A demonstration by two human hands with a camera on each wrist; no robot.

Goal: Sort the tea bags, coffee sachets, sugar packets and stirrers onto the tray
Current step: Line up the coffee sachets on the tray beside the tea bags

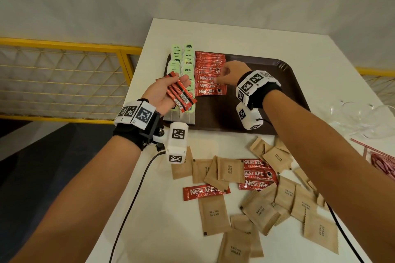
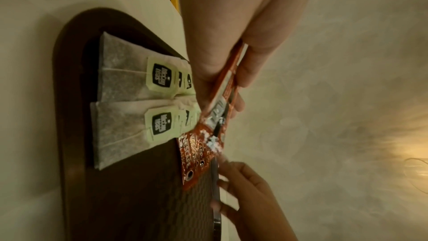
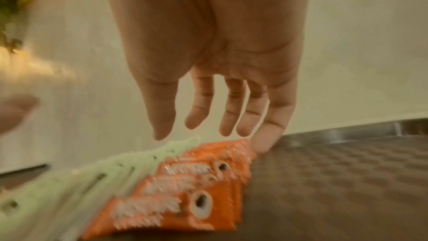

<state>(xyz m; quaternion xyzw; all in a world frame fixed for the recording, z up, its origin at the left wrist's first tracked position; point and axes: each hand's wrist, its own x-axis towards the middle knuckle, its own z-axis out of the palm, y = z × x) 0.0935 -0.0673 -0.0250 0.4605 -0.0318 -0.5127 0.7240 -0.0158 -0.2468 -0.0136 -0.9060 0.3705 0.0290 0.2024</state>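
A dark brown tray (image 1: 267,83) lies at the back of the white table. On its left part are two columns of green-tagged tea bags (image 1: 181,60) and, beside them, an overlapping row of red coffee sachets (image 1: 209,70). My left hand (image 1: 175,85) hovers palm up over the tea bags and holds a few red coffee sachets (image 1: 181,96) between fingers and thumb (image 2: 222,102). My right hand (image 1: 222,76) hangs over the row with straight fingers (image 3: 208,125), holding nothing. Its little finger touches the tray beside the sachets (image 3: 185,190).
Several brown sugar packets (image 1: 213,215) and loose coffee sachets (image 1: 256,174) lie scattered on the near table. Red stirrers (image 1: 382,164) and a clear plastic bag (image 1: 361,117) sit at the right edge. A yellow railing (image 1: 64,74) runs left of the table.
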